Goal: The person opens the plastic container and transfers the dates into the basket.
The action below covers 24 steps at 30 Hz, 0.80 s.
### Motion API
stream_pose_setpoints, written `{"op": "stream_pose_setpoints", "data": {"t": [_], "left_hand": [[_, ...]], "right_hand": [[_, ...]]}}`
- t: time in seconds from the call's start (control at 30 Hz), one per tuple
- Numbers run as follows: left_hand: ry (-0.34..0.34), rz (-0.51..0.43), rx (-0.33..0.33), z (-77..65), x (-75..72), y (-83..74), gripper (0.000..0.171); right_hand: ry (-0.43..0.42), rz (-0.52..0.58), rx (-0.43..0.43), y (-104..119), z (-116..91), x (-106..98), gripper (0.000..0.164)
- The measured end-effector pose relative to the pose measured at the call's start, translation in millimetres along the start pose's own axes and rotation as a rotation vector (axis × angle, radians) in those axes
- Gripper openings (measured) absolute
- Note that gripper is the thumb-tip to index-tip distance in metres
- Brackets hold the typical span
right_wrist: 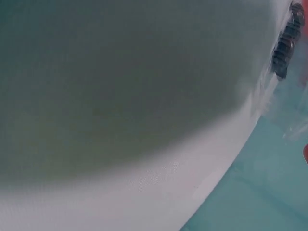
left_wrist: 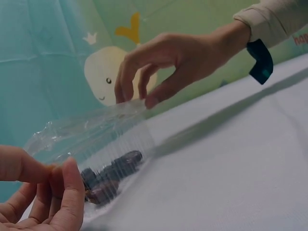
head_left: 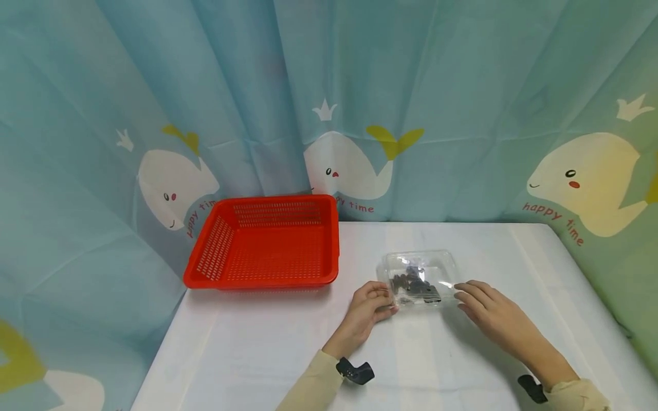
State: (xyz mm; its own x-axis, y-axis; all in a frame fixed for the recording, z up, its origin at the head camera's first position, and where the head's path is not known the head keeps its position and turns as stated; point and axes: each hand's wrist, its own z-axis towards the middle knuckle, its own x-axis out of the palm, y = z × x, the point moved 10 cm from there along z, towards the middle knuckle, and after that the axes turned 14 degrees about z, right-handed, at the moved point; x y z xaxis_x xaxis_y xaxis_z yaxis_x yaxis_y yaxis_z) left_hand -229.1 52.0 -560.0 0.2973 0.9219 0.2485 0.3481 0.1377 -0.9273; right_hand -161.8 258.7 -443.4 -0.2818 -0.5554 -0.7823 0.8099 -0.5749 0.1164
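Note:
A clear plastic clamshell box sits on the white table, several dark brown, wrinkled pieces inside it; their kind is not plain. My left hand pinches the box's near left edge, thumb and fingers bent together in the left wrist view. At the opposite side, my right hand reaches in from the right. The left wrist view shows that right hand gripping the upper rim, thumb on the near side and fingers beyond. Only a sliver of the box and dark pieces enters the right wrist view.
A red perforated plastic basket stands at the table's back left. Behind the white-covered table hangs a light blue curtain with whale prints. Dark bands circle both wrists over beige sleeves.

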Motion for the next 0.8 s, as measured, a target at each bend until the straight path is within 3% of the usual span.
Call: {"op": "stream_pose_setpoints", "data": {"t": [0.13,0.33,0.47,0.8], "left_hand": [[0.0,0.001,-0.005,1.6,-0.5,0.6,0.032],[0.002,-0.004,0.012,3.8,-1.1,-0.3,0.031],[0.007,-0.007,0.018,5.1,-1.4,-0.5,0.031],[0.01,0.002,0.015,4.9,-0.8,-1.8,0.03]], "right_hand": [[-0.042,0.06,-0.005,-4.3,-1.4,-6.8,0.047],[0.1,0.064,0.083,-11.7,-10.1,-4.0,0.055],[0.142,0.043,0.066,-10.1,-10.8,-3.8,0.054],[0.034,0.094,-0.041,-9.1,-10.5,-4.5,0.047]]}}
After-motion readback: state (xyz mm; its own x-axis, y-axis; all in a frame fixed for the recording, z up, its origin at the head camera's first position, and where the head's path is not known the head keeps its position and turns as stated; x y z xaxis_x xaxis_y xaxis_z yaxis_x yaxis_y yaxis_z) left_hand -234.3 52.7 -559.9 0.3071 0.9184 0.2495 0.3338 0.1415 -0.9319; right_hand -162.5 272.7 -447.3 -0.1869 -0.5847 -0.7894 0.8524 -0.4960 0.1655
